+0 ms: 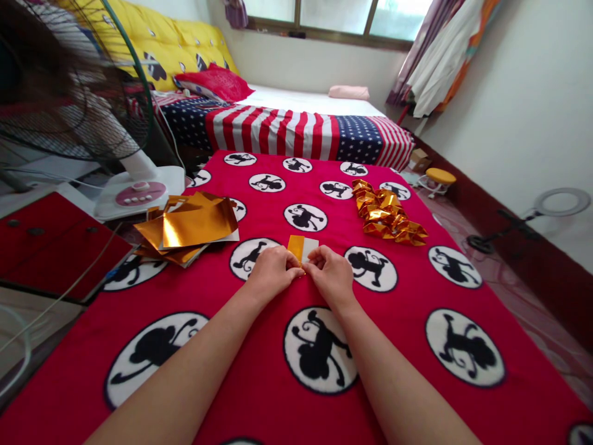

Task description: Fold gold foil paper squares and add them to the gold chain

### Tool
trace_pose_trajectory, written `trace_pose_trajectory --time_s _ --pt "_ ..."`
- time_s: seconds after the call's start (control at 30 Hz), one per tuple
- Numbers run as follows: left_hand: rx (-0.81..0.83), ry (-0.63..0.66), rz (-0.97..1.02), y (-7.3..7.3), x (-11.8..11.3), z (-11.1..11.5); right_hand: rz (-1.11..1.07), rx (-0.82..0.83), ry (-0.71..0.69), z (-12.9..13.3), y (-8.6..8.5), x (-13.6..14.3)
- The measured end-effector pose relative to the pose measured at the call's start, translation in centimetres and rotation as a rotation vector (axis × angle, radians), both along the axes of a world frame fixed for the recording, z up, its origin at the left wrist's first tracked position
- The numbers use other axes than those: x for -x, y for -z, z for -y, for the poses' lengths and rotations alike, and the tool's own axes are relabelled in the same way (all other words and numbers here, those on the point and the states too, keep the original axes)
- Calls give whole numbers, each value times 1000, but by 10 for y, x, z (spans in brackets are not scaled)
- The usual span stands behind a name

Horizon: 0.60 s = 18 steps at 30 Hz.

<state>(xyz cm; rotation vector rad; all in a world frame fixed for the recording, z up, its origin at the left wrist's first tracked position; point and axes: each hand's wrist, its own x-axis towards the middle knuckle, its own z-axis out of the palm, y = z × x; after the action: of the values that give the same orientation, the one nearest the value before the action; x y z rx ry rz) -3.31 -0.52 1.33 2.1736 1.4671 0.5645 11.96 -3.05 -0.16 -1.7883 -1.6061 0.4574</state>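
Paper piece (296, 246), small, glossy gold at left, white at right: over middle of crimson cloth (273, 225) with black monkey figures in white ovals. Left hand (273, 267): thumb and fingers pinched on near edge of paper piece. Right hand (332, 272): pinched at near right corner. Loose pile of gold metallic sheets (199, 225): left. Folded gold foil shapes (384, 216), clustered: farther right.

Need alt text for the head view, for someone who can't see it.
A left hand and right hand hold a small gold-and-white paper on a red monkey-print cloth. Flat gold sheets are piled to the left; folded gold pieces cluster to the right.
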Motion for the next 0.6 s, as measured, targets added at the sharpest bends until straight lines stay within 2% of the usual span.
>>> trace_pose_trajectory --time_s 0.17,0.4,0.6 --pt "1 0 -18 1 -1 0 5 -3 6 -1 3 0" --pt "-72 14 -21 4 0 3 121 -49 -10 -6 4 -2" --pt "-29 26 -3 3 1 2 197 -85 -19 -8 2 1"
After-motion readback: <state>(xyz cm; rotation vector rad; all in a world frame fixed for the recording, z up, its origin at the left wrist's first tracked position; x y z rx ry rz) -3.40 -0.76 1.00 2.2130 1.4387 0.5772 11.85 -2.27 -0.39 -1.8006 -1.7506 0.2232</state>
